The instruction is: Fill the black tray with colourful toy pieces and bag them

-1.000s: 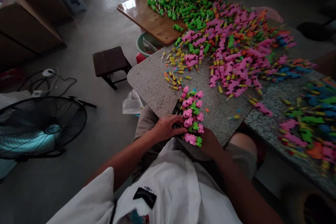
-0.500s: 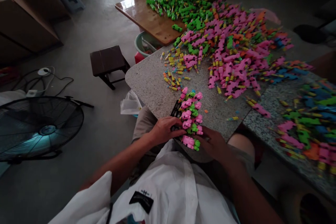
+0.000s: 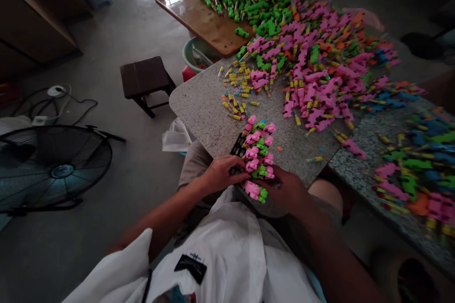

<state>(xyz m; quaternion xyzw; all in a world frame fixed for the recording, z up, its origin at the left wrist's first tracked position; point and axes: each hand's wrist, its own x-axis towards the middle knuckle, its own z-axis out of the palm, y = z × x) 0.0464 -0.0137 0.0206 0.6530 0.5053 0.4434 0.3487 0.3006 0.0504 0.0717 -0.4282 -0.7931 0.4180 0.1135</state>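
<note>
Gripping rack (image 3: 237, 145) with left hand (image 3: 223, 173), curled closed round its side, apparently to steady it; bringing right hand (image 3: 289, 190), half-curled, to toys (image 3: 251, 153) opposite, unable to tell whether grasping any; holding all at table's (image 3: 201, 99) near edge, presumably for close sight, short of heap (image 3: 325, 83)

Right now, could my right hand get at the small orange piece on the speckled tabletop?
Probably yes: the small orange piece lies uncovered on the speckled tabletop, a little beyond the right hand, and nothing seems to stand between them.
</note>
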